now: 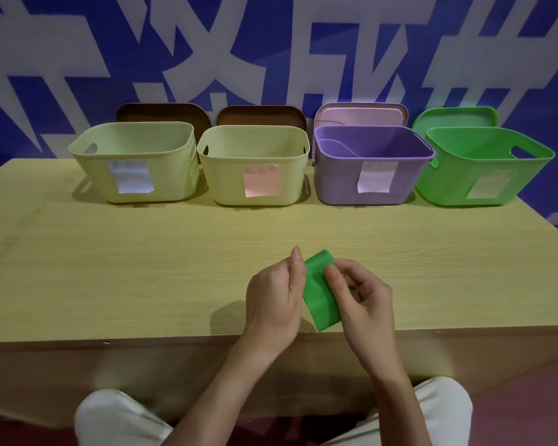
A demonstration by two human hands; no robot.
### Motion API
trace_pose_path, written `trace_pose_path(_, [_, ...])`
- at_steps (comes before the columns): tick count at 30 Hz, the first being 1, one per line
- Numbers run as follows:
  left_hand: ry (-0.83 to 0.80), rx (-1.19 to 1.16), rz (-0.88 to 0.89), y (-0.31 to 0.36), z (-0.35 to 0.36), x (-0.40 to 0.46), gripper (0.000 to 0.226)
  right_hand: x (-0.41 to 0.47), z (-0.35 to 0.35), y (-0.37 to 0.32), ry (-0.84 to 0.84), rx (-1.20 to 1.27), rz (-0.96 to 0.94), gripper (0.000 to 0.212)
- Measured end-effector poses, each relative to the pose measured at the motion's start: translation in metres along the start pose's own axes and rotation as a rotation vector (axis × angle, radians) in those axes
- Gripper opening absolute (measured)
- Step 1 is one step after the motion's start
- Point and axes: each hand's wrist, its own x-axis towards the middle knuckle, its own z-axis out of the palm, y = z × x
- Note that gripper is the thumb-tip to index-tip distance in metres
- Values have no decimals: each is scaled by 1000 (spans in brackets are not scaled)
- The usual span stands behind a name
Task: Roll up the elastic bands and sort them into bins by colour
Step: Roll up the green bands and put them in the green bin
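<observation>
green band half rolled, bins still waiting

both hands are on one green band [319, 292], just above the near edge of the surface [110, 252]. the left hand [276, 300] pinches its left side, thumb up along the band; the right hand [363, 296] holds the right side with curled fingers, thumb pressed on the face. so each grip is closed on the band. the top of it curls over into a fold or the start of a roll, while a flat tail hangs down between the wrists, so i'd say the rolling is only partly done.

well ahead of the grip stand four bins in a row: two pale ones [136, 162] [255, 165] to the left, a purple bin [372, 162] ahead and slightly right, a green bin [484, 165] far right. something curved and purple lies in the purple bin, perhaps a band already sorted; i can't see into the others. no loose bands show on the surface. what's left, as i judge it: finish the roll, then drop it in the green bin.
</observation>
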Motion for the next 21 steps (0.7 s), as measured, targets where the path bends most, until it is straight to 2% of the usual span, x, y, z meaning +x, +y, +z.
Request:
trace_pose_path(3, [-13,-80,-62,3,-1,3,51,-1,-1,3,-6,-2,39,24])
trace_pose_path(8, [-76,-474,-418,16,1,1,47,2,-2,8,9,-44,-11,27])
trace_pose_path(11, [-148,-497,-511,18,-1,2,46,1,-2,10,22,-50,-6,25])
trace_pose_path(13, [-193,-445,-476,16,-3,6,49,0,-1,11,27,-55,3,26])
trace_pose_path(17, [-186,-220,-227,11,-4,6,54,3,-1,11,42,-28,34,21])
trace_pose_path(21, [-178,-67,-17,3,-3,1,41,4,0,11,51,-5,43,22])
